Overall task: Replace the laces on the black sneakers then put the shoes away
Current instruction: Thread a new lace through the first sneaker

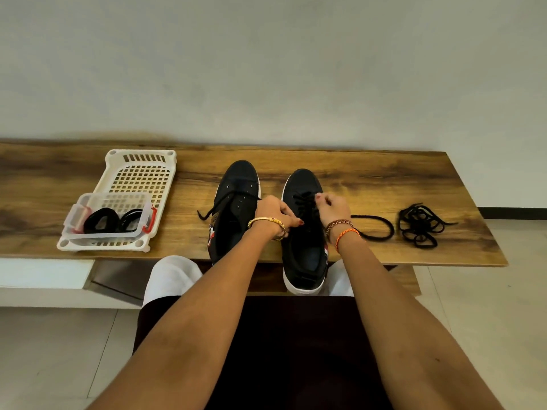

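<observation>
Two black sneakers stand side by side on a wooden table [370,179], toes pointing away from the person. The right sneaker [303,232] is the landmark here: its heel hangs over the near table edge, and both hands work at its lacing.

The left hand [273,213] sits just left of that shoe's tongue, fingers curled together; a lace presumably runs through them, but the hand covers the spot, so what it pinches cannot be told. A gold bangle [268,221] circles its wrist. The right hand [333,207] is over the shoe's right side, its fingertips [319,199] closed on a black lace [305,202] at the eyelets. Braided wristbands [343,229] partly hide where a loose lace end [379,226] starts; that end curves across the table just right of the shoe.

Further right of the shoe lies a tangled pile of black laces [418,224].

The left sneaker [235,208] stands just left of the landmark shoe, its heel hidden behind the left forearm. A single lace [225,202] crosses its upper eyelets, one end trailing onto the table.

Well left of both shoes is a white plastic basket [139,179], with a clear lidless box [109,216] resting on it. Coiled black laces [112,220] show through the box wall, blurred by the plastic.
</observation>
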